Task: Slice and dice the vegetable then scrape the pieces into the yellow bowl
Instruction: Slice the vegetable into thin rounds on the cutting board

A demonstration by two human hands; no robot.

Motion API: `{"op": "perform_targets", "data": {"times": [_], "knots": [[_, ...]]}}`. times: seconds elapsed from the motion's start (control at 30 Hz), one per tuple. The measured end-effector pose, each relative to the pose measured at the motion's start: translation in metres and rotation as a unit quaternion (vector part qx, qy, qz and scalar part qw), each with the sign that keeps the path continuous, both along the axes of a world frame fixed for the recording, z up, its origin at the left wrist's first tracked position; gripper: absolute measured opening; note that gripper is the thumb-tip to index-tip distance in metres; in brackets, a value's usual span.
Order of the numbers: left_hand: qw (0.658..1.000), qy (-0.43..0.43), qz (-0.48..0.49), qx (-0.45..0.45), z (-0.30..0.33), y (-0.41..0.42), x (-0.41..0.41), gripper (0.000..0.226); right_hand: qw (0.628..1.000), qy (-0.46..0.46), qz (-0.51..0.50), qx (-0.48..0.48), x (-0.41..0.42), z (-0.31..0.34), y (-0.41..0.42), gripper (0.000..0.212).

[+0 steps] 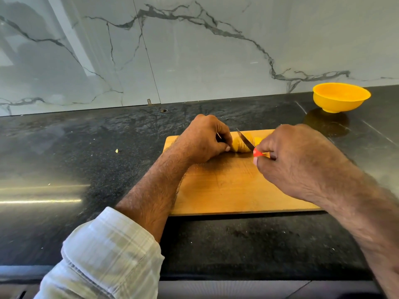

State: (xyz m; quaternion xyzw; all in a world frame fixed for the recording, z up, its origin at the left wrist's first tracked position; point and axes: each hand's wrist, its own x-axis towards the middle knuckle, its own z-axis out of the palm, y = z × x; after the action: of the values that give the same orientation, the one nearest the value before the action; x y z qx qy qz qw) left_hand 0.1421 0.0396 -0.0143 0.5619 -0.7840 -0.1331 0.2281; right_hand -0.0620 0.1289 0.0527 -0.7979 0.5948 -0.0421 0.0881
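Both hands work the slicing step: left hand [201,140] gripping the vegetable [240,144], right hand [295,158] clamped on the knife [245,140], dicing likely next.

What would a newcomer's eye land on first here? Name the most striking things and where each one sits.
First, the two hands mid-board: the left hand grips a yellow vegetable while the right hand holds a red-handled knife across it, on the wooden cutting board. Then the yellow bowl, alone at the far right of the dark counter.
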Motion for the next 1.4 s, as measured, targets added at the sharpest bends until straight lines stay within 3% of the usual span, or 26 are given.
{"op": "perform_targets", "data": {"times": [0.33,0.43,0.77,0.93,1.4], "knots": [[1.000,-0.006,0.008,-0.022,0.005,0.003,0.016,0.012,0.999,-0.024,-0.012,0.021,0.015,-0.025,0.005,0.032],[1.000,-0.003,0.020,-0.015,0.009,0.003,0.022,0.012,0.998,-0.003,-0.015,0.054,0.020,-0.032,0.001,0.025],[1.000,-0.016,0.020,0.009,0.006,0.002,0.017,0.007,1.000,-0.006,-0.022,0.018,0.022,-0.039,-0.002,0.023],[0.999,-0.032,0.039,0.018,0.001,-0.002,0.011,0.004,0.999,-0.010,-0.038,0.021,0.015,-0.023,0.005,0.034],[0.999,0.043,0.027,0.009,-0.005,-0.001,-0.004,0.014,0.999,-0.016,-0.032,0.014,0.015,-0.029,-0.011,0.035]]}}
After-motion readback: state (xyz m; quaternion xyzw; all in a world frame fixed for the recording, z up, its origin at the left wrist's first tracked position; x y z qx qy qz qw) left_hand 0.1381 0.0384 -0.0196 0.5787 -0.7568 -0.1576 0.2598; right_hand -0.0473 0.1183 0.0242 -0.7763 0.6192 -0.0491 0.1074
